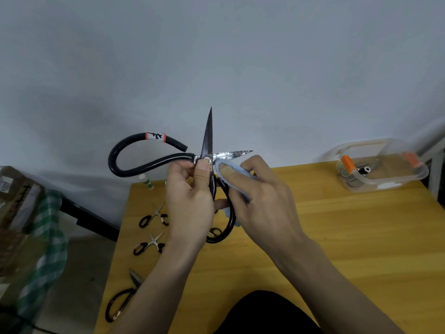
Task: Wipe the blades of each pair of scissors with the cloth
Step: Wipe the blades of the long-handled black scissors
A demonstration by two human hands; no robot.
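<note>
A large pair of black-handled scissors (207, 141) is held up above the table, blades spread wide, one pointing up and one pointing right. My left hand (190, 201) grips it at the pivot, thumb on the rivet. My right hand (260, 196) pinches a light blue cloth (231, 171) against the base of the right-pointing blade. Two small scissors (154, 216) (150, 244) lie open on the table's left side, and a medium black pair (122, 300) lies near the front left edge.
The yellow wooden table (337, 237) has a clear plastic box with orange clips (378, 167) at its back right. A small white bottle (147, 182) lies at the back left edge. Left of the table stand a checked cloth and boxes (36, 232).
</note>
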